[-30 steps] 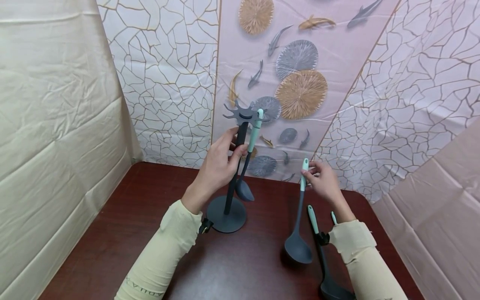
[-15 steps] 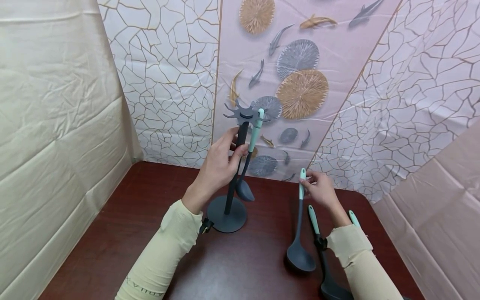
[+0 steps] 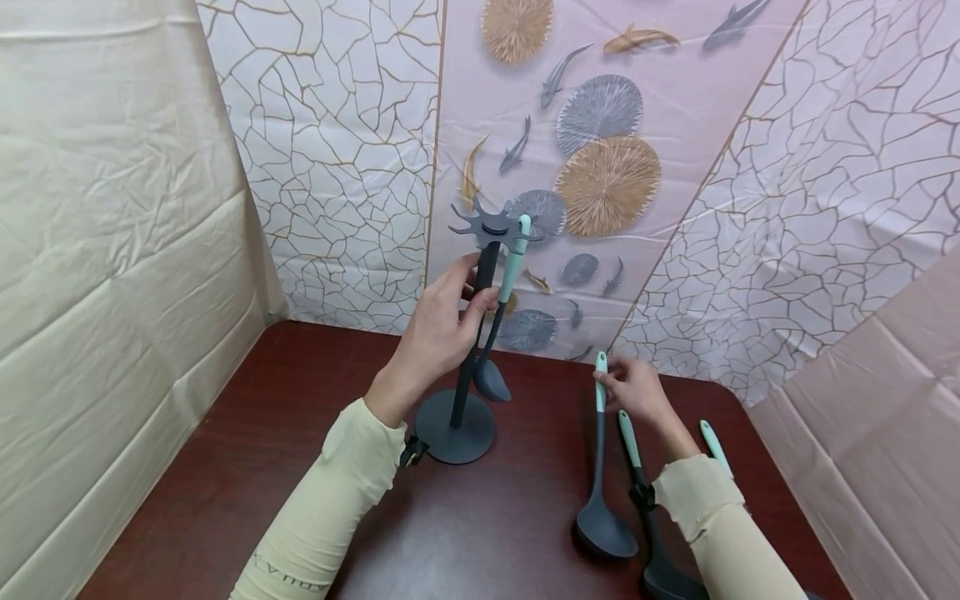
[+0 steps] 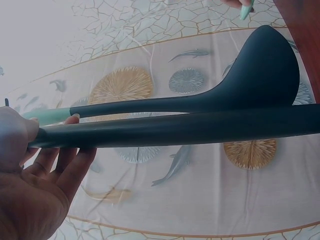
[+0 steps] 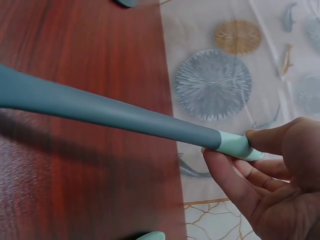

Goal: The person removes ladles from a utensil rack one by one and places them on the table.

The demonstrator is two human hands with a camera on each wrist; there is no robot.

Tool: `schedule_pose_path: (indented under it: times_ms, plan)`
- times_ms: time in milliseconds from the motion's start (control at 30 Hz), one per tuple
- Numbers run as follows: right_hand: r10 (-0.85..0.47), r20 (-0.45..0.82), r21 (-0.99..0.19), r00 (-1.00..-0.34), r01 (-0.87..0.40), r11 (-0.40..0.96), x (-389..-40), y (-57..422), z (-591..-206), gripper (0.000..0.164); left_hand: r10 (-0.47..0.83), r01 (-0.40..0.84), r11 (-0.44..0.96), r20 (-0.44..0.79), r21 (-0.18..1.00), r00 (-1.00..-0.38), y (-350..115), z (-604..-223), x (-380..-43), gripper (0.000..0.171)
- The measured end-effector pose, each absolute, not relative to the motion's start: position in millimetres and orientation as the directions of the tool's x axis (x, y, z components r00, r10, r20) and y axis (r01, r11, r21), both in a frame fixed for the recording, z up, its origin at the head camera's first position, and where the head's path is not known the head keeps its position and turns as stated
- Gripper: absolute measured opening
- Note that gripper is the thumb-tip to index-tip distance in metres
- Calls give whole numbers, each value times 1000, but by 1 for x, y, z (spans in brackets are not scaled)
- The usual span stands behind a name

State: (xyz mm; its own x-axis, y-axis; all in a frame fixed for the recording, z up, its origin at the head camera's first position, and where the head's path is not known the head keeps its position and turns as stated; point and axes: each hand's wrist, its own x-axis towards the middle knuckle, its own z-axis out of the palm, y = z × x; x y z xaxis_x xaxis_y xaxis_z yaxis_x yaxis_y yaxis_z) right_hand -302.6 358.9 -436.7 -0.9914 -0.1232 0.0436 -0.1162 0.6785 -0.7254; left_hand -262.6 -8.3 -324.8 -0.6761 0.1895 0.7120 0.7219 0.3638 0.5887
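Note:
My left hand (image 3: 444, 323) grips the dark post (image 4: 180, 127) of a utensil stand, which has a round base (image 3: 454, 442) and a pronged top (image 3: 480, 223). From one prong hangs a utensil with a mint handle and a broad, dark, curved head (image 4: 265, 72). The stand leans slightly. To the right, my right hand (image 3: 637, 390) pinches the mint handle (image 5: 234, 145) of a soup ladle, whose grey bowl (image 3: 606, 533) hangs low, close to the table; whether it touches cannot be seen.
Another dark utensil with a mint handle (image 3: 629, 437) lies by my right forearm, its head partly cut off. Farther right is one more mint handle (image 3: 716, 446), mostly hidden by the sleeve. The brown table (image 3: 300, 467) ends at patterned cloth hangings (image 3: 352, 167).
My right hand has lowered the ladle and shifted slightly left, its handle dropping toward the table. The rightmost mint handle has come out from behind the right arm. The left hand keeps its grip.

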Motion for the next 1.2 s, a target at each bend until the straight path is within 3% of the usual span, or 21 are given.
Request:
schedule_pose_path:
  times_ms: [233,500,900,1200]
  plan:
    - [-107,1,-726,-994,-74,684,-302,357,-444,25,182,720,360,712,594,-678,-8,-324,-262,42]
    - [-100,-37,-699,-994,-46,714,-297,355,-447,36,186,724,360,716,588,-673,-8,-324,-262,41]
    - [-106,-153,-682,-982,27,731,-297,359,-459,36,181,714,355,705,603,-686,-8,-324,-261,42]
    - [-129,-166,-686,-978,21,727,-292,358,-464,34,184,716,359,707,599,-683,-8,-325,-262,42]
